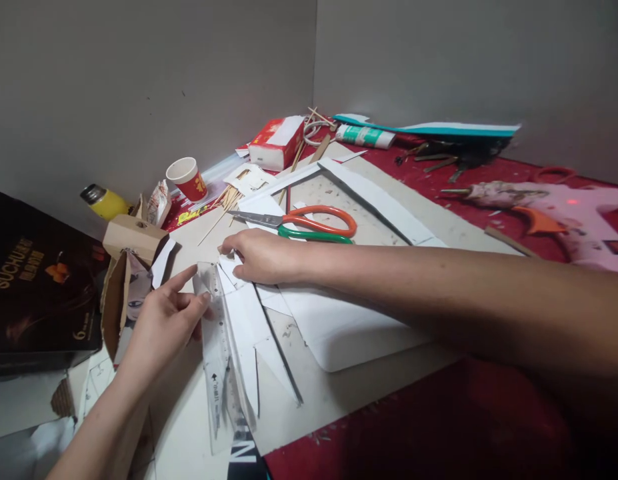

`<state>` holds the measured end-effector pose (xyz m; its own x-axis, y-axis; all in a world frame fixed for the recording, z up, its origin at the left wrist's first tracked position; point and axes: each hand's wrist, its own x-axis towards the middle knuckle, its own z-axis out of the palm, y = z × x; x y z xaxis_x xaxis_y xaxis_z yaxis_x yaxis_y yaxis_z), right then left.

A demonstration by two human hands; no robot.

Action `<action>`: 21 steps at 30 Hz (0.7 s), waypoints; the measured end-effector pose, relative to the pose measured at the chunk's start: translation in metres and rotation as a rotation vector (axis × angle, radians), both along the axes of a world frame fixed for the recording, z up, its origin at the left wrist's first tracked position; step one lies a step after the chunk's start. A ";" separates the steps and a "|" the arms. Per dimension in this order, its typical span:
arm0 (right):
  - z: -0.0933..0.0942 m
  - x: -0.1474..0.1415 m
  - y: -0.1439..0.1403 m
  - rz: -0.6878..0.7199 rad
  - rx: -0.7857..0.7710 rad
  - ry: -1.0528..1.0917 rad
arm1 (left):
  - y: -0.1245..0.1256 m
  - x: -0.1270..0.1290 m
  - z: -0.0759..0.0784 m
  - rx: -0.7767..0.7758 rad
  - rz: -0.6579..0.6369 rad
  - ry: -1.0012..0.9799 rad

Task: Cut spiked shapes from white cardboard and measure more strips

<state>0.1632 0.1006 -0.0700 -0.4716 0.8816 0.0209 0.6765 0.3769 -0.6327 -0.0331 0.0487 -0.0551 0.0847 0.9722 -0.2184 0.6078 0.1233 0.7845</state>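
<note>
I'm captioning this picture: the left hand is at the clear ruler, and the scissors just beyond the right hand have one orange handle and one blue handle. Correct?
Not quite: the head view shows the other handle is green, not blue. The left hand is at the clear ruler, and the scissors lie just beyond the right hand.

Room corner (pixel 315 53), grey.
Two plain walls (pixel 463 67) meet behind a red-topped table (pixel 419 420); small dark specks (pixel 183 93) on the left one. Light dull, uneven; table's near right in shadow.
</note>
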 end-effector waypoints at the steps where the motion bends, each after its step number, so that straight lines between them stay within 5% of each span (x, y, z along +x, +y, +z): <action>1: 0.000 0.000 0.000 0.002 0.001 -0.003 | 0.000 0.000 0.000 0.002 0.000 0.002; 21: 0.003 0.002 -0.003 -0.008 0.042 -0.054 | -0.001 0.004 -0.003 0.063 -0.011 0.110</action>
<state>0.1657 0.0972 -0.0666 -0.4657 0.8844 0.0330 0.7123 0.3967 -0.5790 -0.0288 0.0473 -0.0584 0.0748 0.9833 -0.1658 0.6916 0.0686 0.7190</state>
